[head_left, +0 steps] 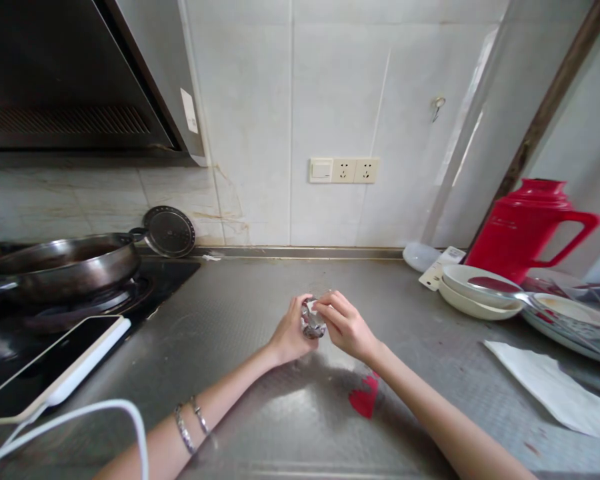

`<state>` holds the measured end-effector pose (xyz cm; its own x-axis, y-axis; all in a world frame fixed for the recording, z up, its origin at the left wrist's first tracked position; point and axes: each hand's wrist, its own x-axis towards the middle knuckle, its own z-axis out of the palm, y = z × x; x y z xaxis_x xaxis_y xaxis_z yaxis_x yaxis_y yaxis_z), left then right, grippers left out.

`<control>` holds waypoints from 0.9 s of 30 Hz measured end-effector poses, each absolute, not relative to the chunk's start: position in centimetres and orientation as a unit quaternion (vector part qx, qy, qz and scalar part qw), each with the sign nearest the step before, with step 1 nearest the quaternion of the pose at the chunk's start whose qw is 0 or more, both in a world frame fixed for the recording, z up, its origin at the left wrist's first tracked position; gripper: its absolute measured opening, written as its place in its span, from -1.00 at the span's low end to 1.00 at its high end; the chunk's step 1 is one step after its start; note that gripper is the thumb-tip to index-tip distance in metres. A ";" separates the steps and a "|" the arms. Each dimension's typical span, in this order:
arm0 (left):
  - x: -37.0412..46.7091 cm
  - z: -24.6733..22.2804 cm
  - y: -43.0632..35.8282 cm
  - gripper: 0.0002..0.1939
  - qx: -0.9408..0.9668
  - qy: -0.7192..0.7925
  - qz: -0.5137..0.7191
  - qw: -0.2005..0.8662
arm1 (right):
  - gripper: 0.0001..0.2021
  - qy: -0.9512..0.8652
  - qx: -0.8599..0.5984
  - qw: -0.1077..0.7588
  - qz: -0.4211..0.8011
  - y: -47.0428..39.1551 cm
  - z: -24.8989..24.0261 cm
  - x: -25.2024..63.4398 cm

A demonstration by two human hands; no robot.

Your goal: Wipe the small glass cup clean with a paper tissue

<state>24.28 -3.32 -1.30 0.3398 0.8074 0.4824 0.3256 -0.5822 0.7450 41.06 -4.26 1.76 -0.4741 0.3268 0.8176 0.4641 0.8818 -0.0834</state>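
Note:
Near the middle of the metal counter (220, 393), my left hand (293, 333) is wrapped round a small silvery, foil-like object (312, 321) with a pale inside. My right hand (347, 325) is at the object's upper right edge, its thumb and fingers pinched together there. Whatever lies between those right fingertips is too small to make out. A red piece with a jagged edge (365, 397) lies on the counter below my right wrist.
A pan (65, 267) sits on the stove at left, by a phone with a white cable (55, 367). At right are a red thermos (523, 230), stacked bowls (480, 293), plates (575, 320) and white paper (555, 390).

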 end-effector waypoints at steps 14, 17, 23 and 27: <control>24.1 -1.9 -3.0 -0.20 0.788 0.382 0.418 0.242 | -0.73 -0.859 -0.226 0.455 -0.066 -4.4 1.6 40.9; 24.1 -1.8 -3.0 -0.21 0.790 0.378 0.417 0.244 | -0.73 -0.857 -0.234 0.454 -0.067 -4.3 1.6 40.9; 24.1 -1.5 -3.3 -0.24 0.795 0.378 0.405 0.245 | -0.74 -0.826 -0.277 0.488 -0.055 -4.3 1.5 40.7; 24.0 -1.7 -3.0 -0.21 0.795 0.375 0.414 0.237 | -0.72 -0.856 -0.236 0.454 -0.074 -5.0 1.8 40.3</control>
